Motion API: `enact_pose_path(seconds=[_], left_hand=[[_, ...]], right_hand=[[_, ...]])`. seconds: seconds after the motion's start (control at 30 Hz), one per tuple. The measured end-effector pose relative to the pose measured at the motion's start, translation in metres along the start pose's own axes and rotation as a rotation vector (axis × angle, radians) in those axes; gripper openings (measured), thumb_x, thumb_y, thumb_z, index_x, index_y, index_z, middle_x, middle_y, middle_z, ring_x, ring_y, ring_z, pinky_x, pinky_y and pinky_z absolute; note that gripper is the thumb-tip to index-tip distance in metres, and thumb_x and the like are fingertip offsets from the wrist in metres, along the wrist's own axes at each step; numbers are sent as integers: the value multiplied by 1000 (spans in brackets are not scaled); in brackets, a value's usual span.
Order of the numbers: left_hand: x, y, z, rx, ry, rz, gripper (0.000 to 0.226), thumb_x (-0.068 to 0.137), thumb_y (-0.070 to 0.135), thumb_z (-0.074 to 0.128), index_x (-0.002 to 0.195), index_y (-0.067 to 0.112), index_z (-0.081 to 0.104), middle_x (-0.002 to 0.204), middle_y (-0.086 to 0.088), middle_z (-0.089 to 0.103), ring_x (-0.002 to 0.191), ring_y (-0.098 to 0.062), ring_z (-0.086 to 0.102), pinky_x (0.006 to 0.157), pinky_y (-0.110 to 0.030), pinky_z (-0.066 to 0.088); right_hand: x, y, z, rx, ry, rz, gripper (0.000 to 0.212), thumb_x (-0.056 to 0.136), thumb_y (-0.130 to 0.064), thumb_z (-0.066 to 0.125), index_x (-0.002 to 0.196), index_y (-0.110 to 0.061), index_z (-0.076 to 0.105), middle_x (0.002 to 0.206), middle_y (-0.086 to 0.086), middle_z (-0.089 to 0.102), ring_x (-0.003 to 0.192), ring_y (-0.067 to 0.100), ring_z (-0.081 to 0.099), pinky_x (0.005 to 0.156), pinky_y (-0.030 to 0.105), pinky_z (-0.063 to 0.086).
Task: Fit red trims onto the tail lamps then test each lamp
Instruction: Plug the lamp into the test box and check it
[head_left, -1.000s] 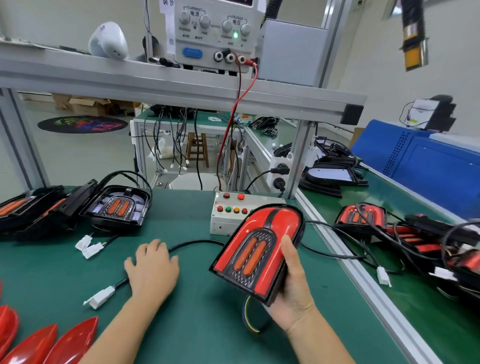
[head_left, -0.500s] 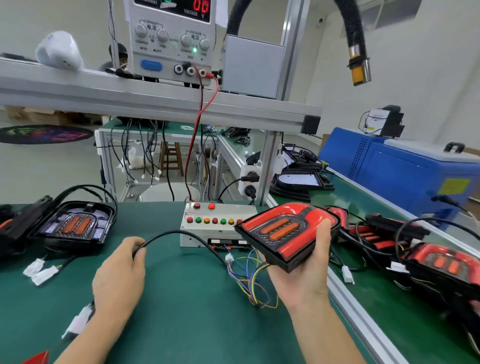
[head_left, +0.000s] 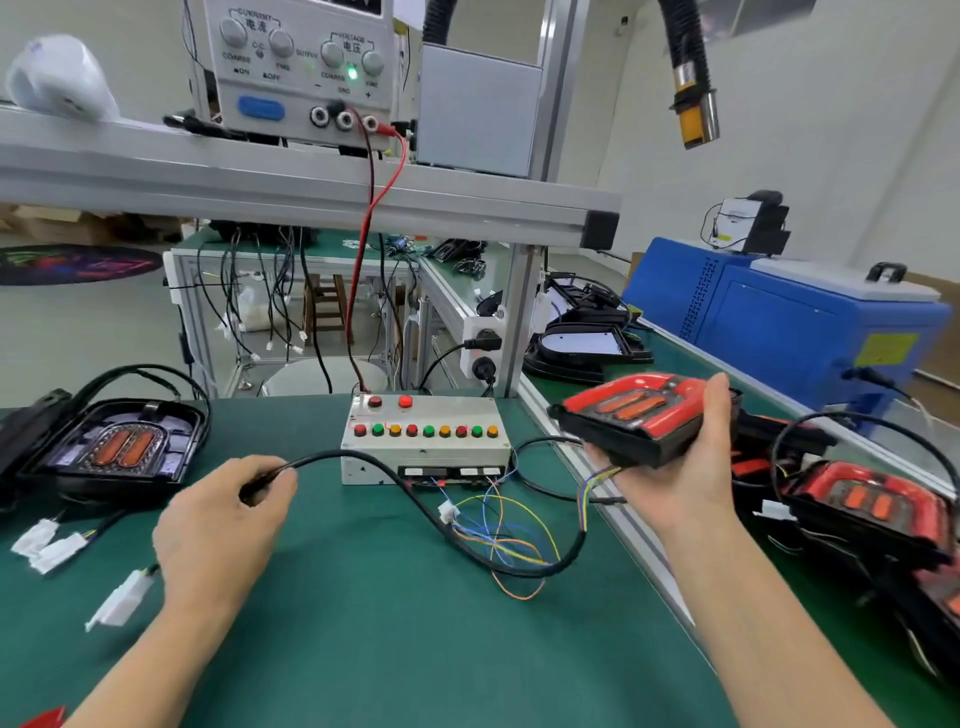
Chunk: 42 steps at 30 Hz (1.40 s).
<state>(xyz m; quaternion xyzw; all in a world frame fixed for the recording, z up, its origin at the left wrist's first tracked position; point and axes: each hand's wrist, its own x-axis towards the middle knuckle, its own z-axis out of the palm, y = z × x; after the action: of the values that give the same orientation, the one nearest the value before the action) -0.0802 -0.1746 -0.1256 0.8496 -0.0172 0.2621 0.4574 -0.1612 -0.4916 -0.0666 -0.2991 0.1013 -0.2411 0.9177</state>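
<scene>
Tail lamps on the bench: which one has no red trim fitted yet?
The tail lamp on the far left, lying flat on the green mat: its housing is all black. The lamp in the right hand carries red trim.

Your right hand holds a lamp with a glossy red plastic trim on a matt black housing. Your left hand pinches a smooth black rubbery cable. You work on a matt green mat; the frame is brushed metal and the tester box looks like dull grey plastic.
</scene>
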Motion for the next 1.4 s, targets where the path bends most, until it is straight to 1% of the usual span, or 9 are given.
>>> enact_pose_path(seconds=[0.13,0.33,0.47,0.57,0.73,0.87,0.97,1.17,1.4], left_hand=[[5,-5,-3,-99,-32,23,10,71,33,61,68,23,63,67,9,63,66,-8,55,64,-23,42],[10,-2,7,-286,-222,178,30,84,-7,61,93,21,67,87,0,65,82,-4,56,77,-3,39],[11,-3,12,-374,-266,208,38,86,-6,60,97,30,65,86,0,61,91,-19,54,84,-15,38],[10,0,15,-483,-262,214,43,86,-7,59,94,35,66,88,9,63,97,-22,54,90,-27,39],[7,16,24,-627,-276,201,56,84,-12,58,82,42,72,90,19,65,100,-13,54,92,-22,38],[3,23,37,-647,-369,160,47,82,-15,58,84,30,72,89,13,68,100,-13,56,89,-13,39],[1,27,45,-638,-408,124,47,82,-15,58,81,30,73,87,13,67,99,-9,56,87,-7,38],[1,35,60,-587,-494,108,43,85,-14,55,79,26,73,80,10,62,79,4,55,74,-3,37],[28,14,76,-60,-435,151,28,90,-5,47,85,16,65,120,1,53,110,-22,49,82,-30,41]], right_hand=[[-1,-1,-41,-175,-13,166,62,70,-69,62,102,-18,75,112,12,71,93,32,71,89,51,49],[-3,8,-79,-356,37,412,57,76,-64,59,97,-14,78,106,13,73,87,30,72,85,49,53],[0,8,-86,-452,138,431,46,72,-44,67,101,-9,73,97,16,74,75,28,73,65,39,60],[3,9,-89,-612,198,438,43,83,-37,65,114,-7,67,108,19,71,88,31,71,77,41,57],[4,2,-86,-1156,248,262,33,88,-32,67,104,-3,70,90,11,76,80,27,73,78,37,56],[1,7,-64,-1875,186,-163,47,89,-29,65,131,-9,57,134,9,57,122,26,53,102,34,39],[-6,23,-35,-1816,-90,-380,51,87,-22,66,136,-15,53,140,2,51,129,17,45,103,22,29],[-2,73,3,-1747,-546,-298,72,84,-22,69,148,-27,35,135,-14,46,127,3,41,103,17,27],[51,83,6,-1711,-216,-4,60,96,-8,47,152,-11,25,152,5,38,132,19,43,103,19,33]])
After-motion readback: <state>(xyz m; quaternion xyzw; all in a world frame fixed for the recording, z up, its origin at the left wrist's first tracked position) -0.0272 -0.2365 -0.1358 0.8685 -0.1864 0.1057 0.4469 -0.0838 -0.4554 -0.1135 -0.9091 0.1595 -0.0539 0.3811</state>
